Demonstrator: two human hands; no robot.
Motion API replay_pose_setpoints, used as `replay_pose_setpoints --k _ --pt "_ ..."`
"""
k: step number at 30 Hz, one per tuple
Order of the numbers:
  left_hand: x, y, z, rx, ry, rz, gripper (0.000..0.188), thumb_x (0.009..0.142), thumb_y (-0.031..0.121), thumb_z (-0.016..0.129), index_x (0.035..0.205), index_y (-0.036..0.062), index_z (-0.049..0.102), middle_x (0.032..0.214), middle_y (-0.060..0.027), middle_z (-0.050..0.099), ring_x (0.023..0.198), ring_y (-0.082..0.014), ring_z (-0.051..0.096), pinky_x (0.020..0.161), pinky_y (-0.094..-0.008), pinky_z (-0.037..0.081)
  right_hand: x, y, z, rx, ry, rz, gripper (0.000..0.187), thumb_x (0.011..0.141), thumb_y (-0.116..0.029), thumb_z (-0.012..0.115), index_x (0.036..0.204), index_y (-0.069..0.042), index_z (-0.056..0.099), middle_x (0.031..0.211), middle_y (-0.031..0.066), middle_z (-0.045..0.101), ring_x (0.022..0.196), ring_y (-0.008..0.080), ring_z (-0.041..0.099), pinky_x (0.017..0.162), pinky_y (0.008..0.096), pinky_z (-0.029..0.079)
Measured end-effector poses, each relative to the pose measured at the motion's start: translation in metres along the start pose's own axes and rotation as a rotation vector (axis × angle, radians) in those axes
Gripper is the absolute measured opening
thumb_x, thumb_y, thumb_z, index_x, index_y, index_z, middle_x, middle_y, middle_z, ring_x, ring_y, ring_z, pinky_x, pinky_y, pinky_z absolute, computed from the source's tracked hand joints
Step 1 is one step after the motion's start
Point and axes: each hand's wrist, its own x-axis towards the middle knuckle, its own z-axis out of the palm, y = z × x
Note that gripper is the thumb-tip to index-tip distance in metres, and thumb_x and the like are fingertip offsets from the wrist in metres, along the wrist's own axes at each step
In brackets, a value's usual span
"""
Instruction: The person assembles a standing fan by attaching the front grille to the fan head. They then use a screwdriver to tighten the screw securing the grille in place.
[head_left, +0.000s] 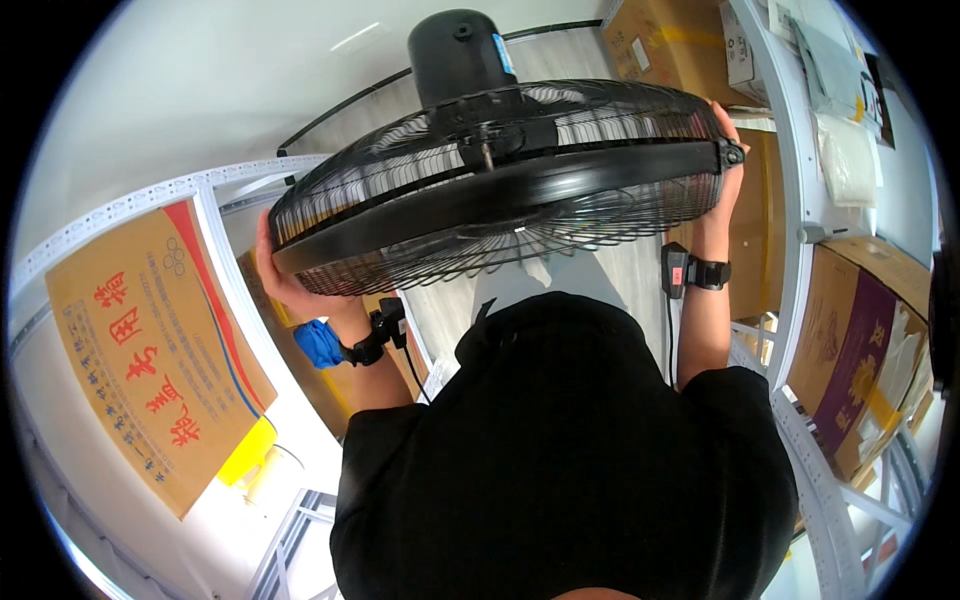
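A large black fan head (510, 192) spans the upper middle of the frame, its round wire cage seen nearly edge-on, banded by a broad glossy rim and tilted slightly, lower at the left. A cylindrical black motor housing (455, 62) rises from its back at top centre. The left hand (286, 284) grips the cage's left end; the right hand (731, 188) grips the right end, beside a small rim clasp (733, 153).
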Motion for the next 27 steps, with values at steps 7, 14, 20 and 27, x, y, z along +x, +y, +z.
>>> replay_pose_setpoints --k 7,14,20,27 --pt "-0.003 -0.012 -0.001 -0.172 0.013 -0.024 0.09 0.069 0.051 0.078 0.133 0.0028 0.037 0.135 -0.0267 0.044 0.123 -0.0358 0.047 0.103 -0.0448 0.039 -0.025 0.102 -0.038 0.436 0.126 0.58 0.05 0.098 -0.047 0.038 0.135 -0.014 0.045 0.138 0.0068 0.046 0.123 0.0267 0.046 0.102 0.0479 0.04" --pt "-0.007 -0.019 -0.008 -0.219 -0.026 -0.006 0.108 0.06 0.065 0.077 0.135 0.0001 0.033 0.136 -0.0272 0.041 0.125 -0.0363 0.045 0.106 -0.0466 0.036 -0.047 0.109 -0.022 0.754 -0.074 0.702 0.053 0.096 -0.047 0.041 0.135 -0.01 0.045 0.127 0.0116 0.055 0.115 0.0294 0.052 0.101 0.0478 0.041" --pt "-0.007 -0.021 -0.011 -0.188 -0.025 0.008 0.111 0.059 0.067 0.077 0.136 -0.002 0.035 0.137 -0.0261 0.042 0.125 -0.0352 0.046 0.105 -0.0439 0.037 -0.051 0.129 -0.017 0.917 -0.138 0.744 0.053 0.095 -0.05 0.041 0.128 -0.01 0.051 0.125 0.0139 0.056 0.115 0.0318 0.052 0.1 0.0509 0.041" --pt "-0.006 -0.012 -0.016 -0.198 -0.038 -0.11 0.112 0.06 0.072 0.071 0.136 -0.0015 0.035 0.137 -0.0249 0.043 0.125 -0.0361 0.045 0.105 -0.0449 0.037 -0.055 0.139 -0.016 1.037 -0.185 0.774 0.054 0.094 -0.054 0.041 0.12 -0.01 0.057 0.123 0.0166 0.057 0.116 0.0346 0.052 0.099 0.0545 0.041"
